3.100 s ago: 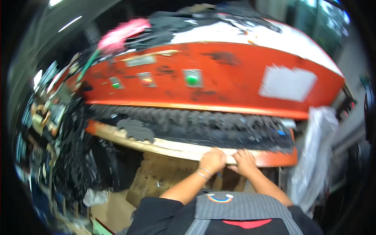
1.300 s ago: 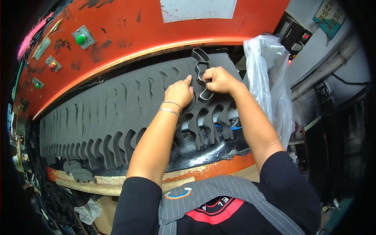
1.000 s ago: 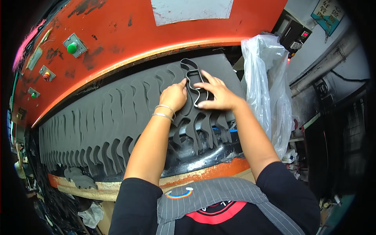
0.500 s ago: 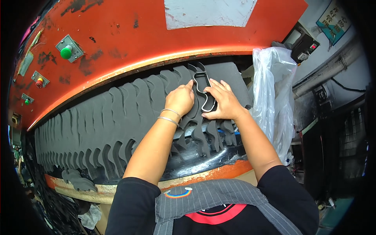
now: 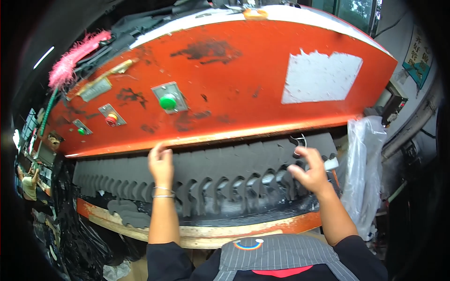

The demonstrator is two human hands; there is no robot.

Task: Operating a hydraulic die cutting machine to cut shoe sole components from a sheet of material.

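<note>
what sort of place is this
Probably a factory workshop where sheet material gets cut. It shows in the large orange-red machine with a green push button on its front, the dark grey sheet with wavy cuts, and the loose wavy pieces near the front edge.

Window [image 5: 358,10] beside grey wall [image 5: 396,47]

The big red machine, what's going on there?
A person is at the red machine, reaching over dark grey sheets that look like foam, cut into wavy strips along the front. The left hand is open and holds nothing, up by the machine's lower edge. The right hand is open too, close to a curvy metal frame; I can't tell if they touch. A few wavy pieces lie at the front left.
</note>
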